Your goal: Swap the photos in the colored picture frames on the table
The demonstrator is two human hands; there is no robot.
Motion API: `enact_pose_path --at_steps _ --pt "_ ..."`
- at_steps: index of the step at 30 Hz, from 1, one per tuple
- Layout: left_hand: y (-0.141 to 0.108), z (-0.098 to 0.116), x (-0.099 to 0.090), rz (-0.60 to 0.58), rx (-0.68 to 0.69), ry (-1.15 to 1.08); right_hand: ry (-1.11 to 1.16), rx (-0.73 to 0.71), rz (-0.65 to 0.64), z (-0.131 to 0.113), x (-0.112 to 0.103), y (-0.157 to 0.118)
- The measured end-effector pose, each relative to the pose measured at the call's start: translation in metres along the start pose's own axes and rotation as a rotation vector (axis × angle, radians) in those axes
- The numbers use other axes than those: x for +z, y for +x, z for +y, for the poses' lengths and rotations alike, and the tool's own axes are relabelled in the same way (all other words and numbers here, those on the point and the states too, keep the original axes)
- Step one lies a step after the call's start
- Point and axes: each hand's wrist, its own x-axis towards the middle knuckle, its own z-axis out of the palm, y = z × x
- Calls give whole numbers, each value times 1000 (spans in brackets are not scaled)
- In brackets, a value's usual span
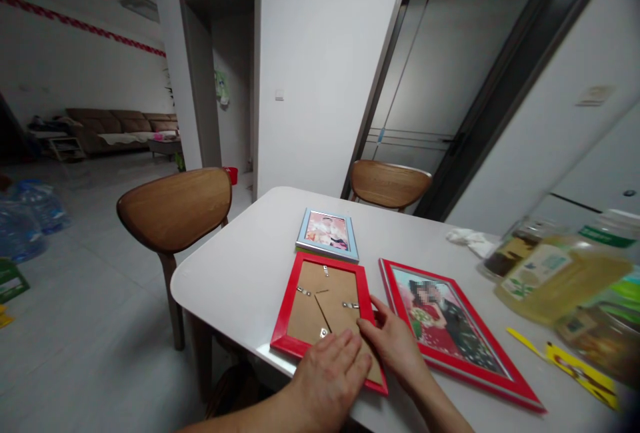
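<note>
A red picture frame (287, 315) lies face down at the table's near edge. Its brown backing board (310, 310) faces up, with several small metal clips around the border. My left hand (333, 370) rests flat across the board's lower part, fingers stretched out, covering that area. My right hand (395, 346) grips the frame's right edge, thumb on the board and fingers at the outer side. To the right lies a larger red-framed photo (450, 326), picture side up. Just behind the face-down frame is a small light-blue framed photo (327, 232).
Along the table's (235, 266) right side are a bottle of yellow liquid (560, 280), jars, a crumpled white tissue (470, 241) and a yellow packet (583, 373). Wooden chairs stand at the left (175, 210) and far side (390, 183).
</note>
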Motion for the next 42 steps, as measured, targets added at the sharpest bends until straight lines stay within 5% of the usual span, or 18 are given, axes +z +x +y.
enact_pose_path --at_steps 4,9,17,28,37,42 --pt "5 5 -8 -76 -38 -149 -494 -98 82 9 -2 6" --pt "7 -3 -29 -185 -93 -343 -728 -205 69 14 -4 7" --pt "0 -69 -37 -113 -641 -244 -774 -303 28 2 0 19" --pt "-4 -72 -30 -19 -680 -390 -842 -380 118 -4 10 23" --pt "-5 -74 -25 2 -672 -360 -770 -548 -84 -36 75 33" --pt "-4 -72 -28 -29 -664 -333 -791 -521 -42 -33 79 41"
